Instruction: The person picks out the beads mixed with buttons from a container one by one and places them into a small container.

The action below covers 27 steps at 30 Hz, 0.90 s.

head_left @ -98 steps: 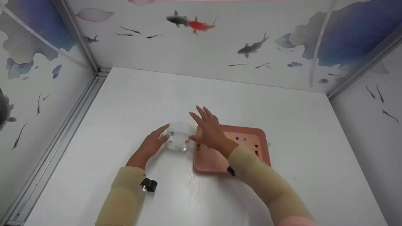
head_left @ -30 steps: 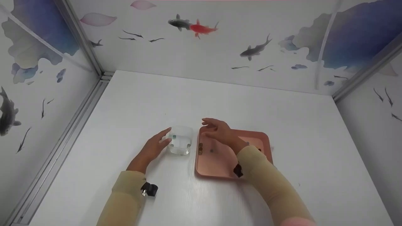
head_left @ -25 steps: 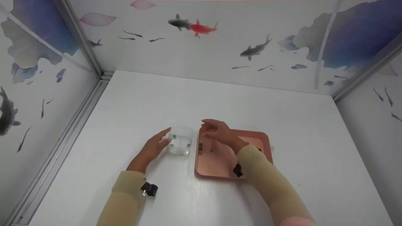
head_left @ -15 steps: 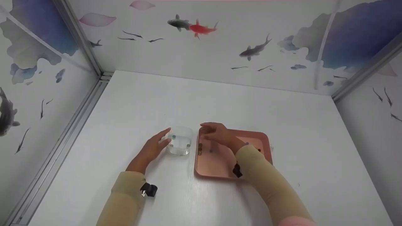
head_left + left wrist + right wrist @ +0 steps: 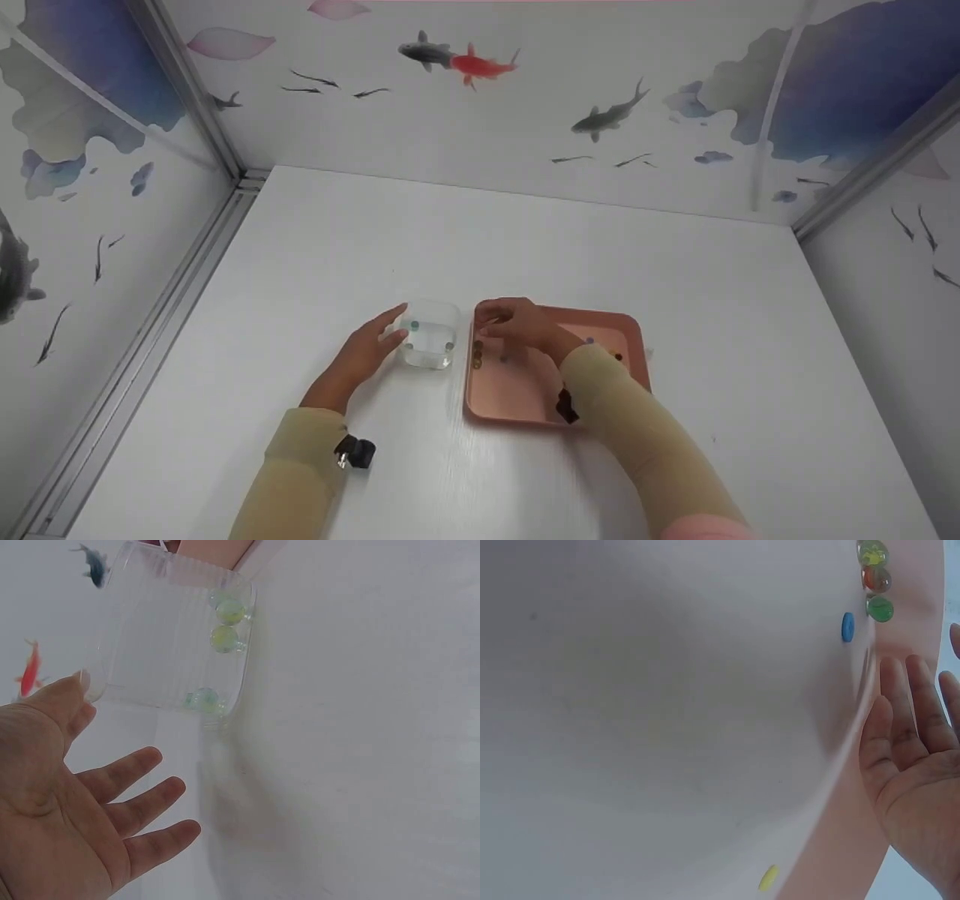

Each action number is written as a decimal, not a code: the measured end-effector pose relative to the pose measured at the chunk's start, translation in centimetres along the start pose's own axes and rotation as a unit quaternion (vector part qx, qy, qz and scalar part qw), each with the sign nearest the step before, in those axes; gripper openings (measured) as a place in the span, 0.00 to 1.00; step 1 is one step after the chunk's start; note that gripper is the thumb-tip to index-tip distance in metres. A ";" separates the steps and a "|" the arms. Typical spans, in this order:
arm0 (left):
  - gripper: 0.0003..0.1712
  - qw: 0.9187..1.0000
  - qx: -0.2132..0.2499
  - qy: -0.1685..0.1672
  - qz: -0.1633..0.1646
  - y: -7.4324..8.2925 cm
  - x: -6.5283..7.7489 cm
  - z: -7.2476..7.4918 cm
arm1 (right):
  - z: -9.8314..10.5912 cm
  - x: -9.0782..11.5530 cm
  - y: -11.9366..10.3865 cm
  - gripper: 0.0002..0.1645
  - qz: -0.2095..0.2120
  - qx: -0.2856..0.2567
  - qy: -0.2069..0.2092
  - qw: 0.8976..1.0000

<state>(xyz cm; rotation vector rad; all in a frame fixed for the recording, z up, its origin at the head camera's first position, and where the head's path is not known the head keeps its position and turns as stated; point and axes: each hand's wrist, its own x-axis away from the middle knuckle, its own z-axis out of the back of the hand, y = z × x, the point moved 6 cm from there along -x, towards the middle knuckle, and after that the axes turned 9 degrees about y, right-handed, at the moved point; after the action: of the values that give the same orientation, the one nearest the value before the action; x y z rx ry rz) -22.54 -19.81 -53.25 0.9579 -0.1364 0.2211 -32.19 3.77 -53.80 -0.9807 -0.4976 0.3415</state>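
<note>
A clear plastic jar (image 5: 433, 309) stands on the table with several greenish glass marbles (image 5: 224, 638) inside. My left hand (image 5: 361, 358) touches the jar's left side with thumb and forefinger, its other fingers spread in the left wrist view. To the right lies a pink tray (image 5: 517, 397) with several marbles (image 5: 478, 355) in a row along its left wall. My right hand (image 5: 521, 322) is low over the tray's far left corner, fingers loosely bent and nothing visible in them. Close to it in the right wrist view are a green marble (image 5: 880, 609) and a flat blue disc (image 5: 847, 627).
A yellow piece (image 5: 769, 877) lies by the tray wall in the right wrist view. More small pieces, among them a dark one (image 5: 619, 357), lie at the tray's right side. Walls printed with fish enclose the white table (image 5: 420, 225) at the back and sides.
From beside the jar, my right hand has moved right over the tray, then sunk slightly toward its far left corner. My left hand has stayed at the jar.
</note>
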 end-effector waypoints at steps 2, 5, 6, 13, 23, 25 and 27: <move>0.32 1.000 -0.001 0.000 -0.001 0.0 0.0 0.0 | -0.1 0.0 0.1 0.24 -0.001 0.001 -0.001 1.000; 0.32 1.000 0.001 -0.001 -0.003 0.1 0.1 0.1 | -0.2 -0.1 0.2 0.23 -0.003 0.000 -0.001 1.000; 0.32 1.000 0.003 -0.001 -0.004 0.1 0.1 0.1 | -0.3 0.0 0.2 0.23 -0.006 0.001 -0.001 1.000; 0.32 1.000 0.005 0.001 -0.010 0.1 0.1 0.2 | -0.5 -0.1 0.0 0.21 -0.004 0.003 0.001 1.000; 0.32 1.000 0.002 -0.004 -0.009 -0.1 -0.1 0.1 | -0.8 -0.3 0.5 0.18 -0.008 -0.007 -0.011 1.000; 0.32 1.000 0.003 -0.004 -0.009 -0.2 -0.1 0.0 | -0.8 -0.3 0.7 0.19 -0.013 -0.004 -0.012 1.000; 0.32 1.000 0.003 -0.003 -0.008 -0.2 -0.1 0.0 | -0.9 -0.4 0.8 0.18 -0.018 0.004 -0.010 1.000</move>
<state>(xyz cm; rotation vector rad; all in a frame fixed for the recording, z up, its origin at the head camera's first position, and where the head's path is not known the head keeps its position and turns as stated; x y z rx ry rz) -22.62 -19.93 -53.41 0.9659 -0.1334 0.2033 -32.04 3.37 -54.97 -0.9597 -0.5306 0.3217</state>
